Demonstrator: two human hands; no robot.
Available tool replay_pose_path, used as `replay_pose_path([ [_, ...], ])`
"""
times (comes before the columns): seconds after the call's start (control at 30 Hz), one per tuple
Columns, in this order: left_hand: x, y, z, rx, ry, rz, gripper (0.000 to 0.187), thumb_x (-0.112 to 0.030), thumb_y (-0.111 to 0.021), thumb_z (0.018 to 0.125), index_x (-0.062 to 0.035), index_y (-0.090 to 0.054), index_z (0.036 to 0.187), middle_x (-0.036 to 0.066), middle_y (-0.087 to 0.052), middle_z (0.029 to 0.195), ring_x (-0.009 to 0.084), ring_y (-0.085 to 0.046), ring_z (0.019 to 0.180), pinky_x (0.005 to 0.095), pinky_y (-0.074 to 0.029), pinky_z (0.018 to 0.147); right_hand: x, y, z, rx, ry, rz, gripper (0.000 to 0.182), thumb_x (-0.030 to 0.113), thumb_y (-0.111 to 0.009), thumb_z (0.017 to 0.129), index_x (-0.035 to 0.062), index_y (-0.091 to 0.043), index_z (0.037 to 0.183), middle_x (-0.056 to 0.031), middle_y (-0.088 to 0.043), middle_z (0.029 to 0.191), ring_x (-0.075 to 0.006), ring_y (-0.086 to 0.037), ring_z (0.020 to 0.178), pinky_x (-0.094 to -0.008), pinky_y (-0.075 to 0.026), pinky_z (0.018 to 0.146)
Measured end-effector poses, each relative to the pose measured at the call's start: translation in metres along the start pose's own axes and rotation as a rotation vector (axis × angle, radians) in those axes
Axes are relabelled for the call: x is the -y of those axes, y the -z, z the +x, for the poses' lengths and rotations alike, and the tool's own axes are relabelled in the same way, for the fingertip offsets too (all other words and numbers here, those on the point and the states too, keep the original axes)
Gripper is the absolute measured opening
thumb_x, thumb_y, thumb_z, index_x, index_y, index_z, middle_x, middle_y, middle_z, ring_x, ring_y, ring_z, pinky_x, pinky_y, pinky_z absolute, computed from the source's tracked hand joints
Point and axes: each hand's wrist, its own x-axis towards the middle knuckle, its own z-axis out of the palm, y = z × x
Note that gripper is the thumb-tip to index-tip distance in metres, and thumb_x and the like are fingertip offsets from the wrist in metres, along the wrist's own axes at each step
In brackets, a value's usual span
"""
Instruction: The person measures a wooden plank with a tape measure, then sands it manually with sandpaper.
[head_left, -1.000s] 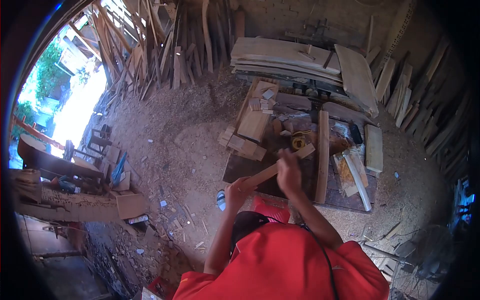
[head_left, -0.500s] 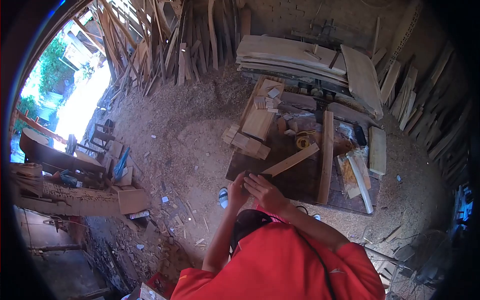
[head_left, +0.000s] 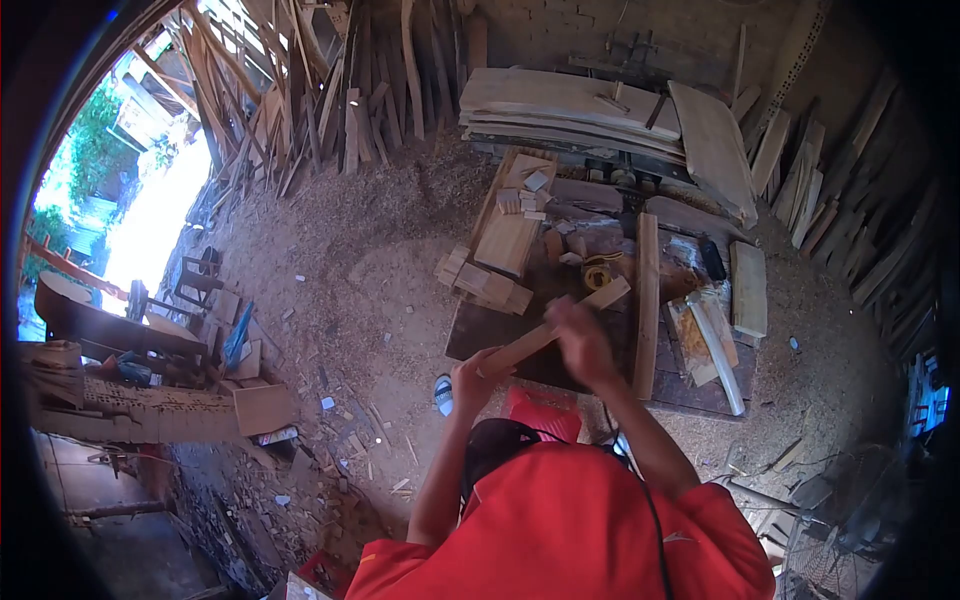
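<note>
From where I stand, as the head camera sees it, the person works at a low dark table (head_left: 478, 332), and I place everything by this table, left and right as the person faces it. The left hand (head_left: 474, 378) is near the table's near edge, toward its left corner, with the fingers closed around the near end of a wooden strip (head_left: 528, 344). This strip points slantwise over the table toward its middle; whether it touches the tabletop, I cannot tell. The right hand (head_left: 582, 342) is over the table, upon the strip, and it is blurred, so I cannot say if its fingers grip the wood or only lie against it. Beside the strip's far end, near the table's middle, is a yellow roll (head_left: 597, 278). A long board (head_left: 647, 310) lies across the table from near edge toward far side, to the right of the strip. On the table's right part there are a pale bar (head_left: 716, 355), a black object (head_left: 712, 261) and a short thick board (head_left: 748, 290). On its left part lie flat boards (head_left: 506, 246) and small blocks (head_left: 508, 201). Beyond the table's far side rests a stack of planks (head_left: 570, 100).
</note>
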Motion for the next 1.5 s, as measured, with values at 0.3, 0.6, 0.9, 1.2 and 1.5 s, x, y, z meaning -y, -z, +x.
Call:
replay_pose_path([
  [0.3,-0.001,-0.003,-0.001,-0.014,-0.010,-0.023,0.050,-0.027,-0.098,0.079,-0.0113,-0.080,0.123,0.016,-0.083,0.104,0.0320,-0.082,0.096,0.0411,-0.063,0.084,0.011,0.008,-0.006,0.034,0.026,-0.039,0.036,0.003,-0.064,0.100,-0.0003,-0.070,0.136,-0.0196,-0.066,0.148,-0.0390,-0.057,0.145,-0.0508,-0.047,0.121],
  [0.6,0.000,-0.003,0.000,-0.006,0.018,-0.012,0.049,-0.029,-0.097,0.079,-0.0114,-0.081,0.122,0.015,-0.083,0.105,0.0321,-0.081,0.097,0.0418,-0.062,0.085,0.008,0.013,-0.010,0.045,0.121,-0.123,0.031,0.012,-0.063,0.106,-0.0021,-0.069,0.133,-0.0207,-0.064,0.148,-0.0414,-0.057,0.143,-0.0488,-0.049,0.118],
  [0.9,0.003,-0.002,0.000,-0.005,0.018,0.014,0.050,-0.030,-0.098,0.078,-0.0111,-0.081,0.122,0.015,-0.083,0.104,0.0317,-0.082,0.098,0.0415,-0.063,0.087,0.014,-0.009,-0.003,0.065,0.015,-0.170,0.039,0.014,-0.058,0.105,0.0010,-0.065,0.142,-0.0198,-0.062,0.152,-0.0431,-0.056,0.144,-0.0483,-0.050,0.119],
  [1.2,-0.003,-0.001,-0.001,0.015,0.080,0.072,0.050,-0.031,-0.098,0.078,-0.0118,-0.081,0.122,0.017,-0.083,0.105,0.0327,-0.081,0.099,0.0420,-0.062,0.087,0.039,-0.023,0.009,0.059,-0.012,-0.148,0.037,0.010,-0.063,0.097,-0.0005,-0.066,0.133,-0.0217,-0.065,0.144,-0.0418,-0.060,0.138,-0.0504,-0.051,0.115],
  [1.5,-0.011,-0.001,-0.002,0.004,0.016,0.055,0.051,-0.027,-0.097,0.079,-0.0087,-0.081,0.123,0.015,-0.083,0.108,0.0315,-0.081,0.101,0.0411,-0.063,0.088,-0.040,0.031,0.028,-0.180,-0.300,-0.170,0.031,0.012,-0.063,0.103,0.0050,-0.070,0.132,-0.0221,-0.069,0.138,-0.0426,-0.065,0.131,-0.0502,-0.055,0.110],
])
